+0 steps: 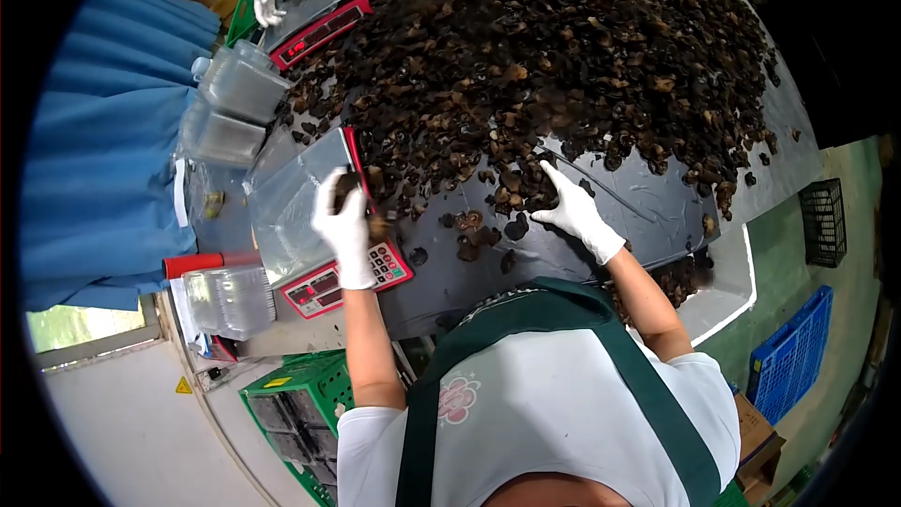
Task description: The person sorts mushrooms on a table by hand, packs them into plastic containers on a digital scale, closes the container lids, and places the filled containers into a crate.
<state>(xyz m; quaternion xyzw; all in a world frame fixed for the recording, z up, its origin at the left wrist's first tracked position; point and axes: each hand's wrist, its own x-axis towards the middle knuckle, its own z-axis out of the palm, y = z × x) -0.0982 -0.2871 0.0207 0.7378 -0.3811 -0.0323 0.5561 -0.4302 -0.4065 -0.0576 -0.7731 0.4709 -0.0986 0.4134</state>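
My left hand [343, 230], in a white glove, is curled around dark dried mushroom pieces [348, 186] that look like wood ear. It is over the right edge of a red-framed digital scale [296, 202] with a clear plastic tray on its top. A blurred brown piece [378, 227] is just beside this hand. My right hand [579, 214], also gloved in white, has thumb and fingers spread at the near edge of a large heap of dried mushrooms [563, 56]. Loose pieces [477, 239] lie on the dark sheet between my hands.
Across the table another person's gloved hand [267, 6] is beside a second red scale [324, 33]. Stacked clear plastic boxes [242, 84] stand at the left, more [228, 302] nearer me. A white bin [723, 296] stands to my right, a green crate [298, 413] below left.
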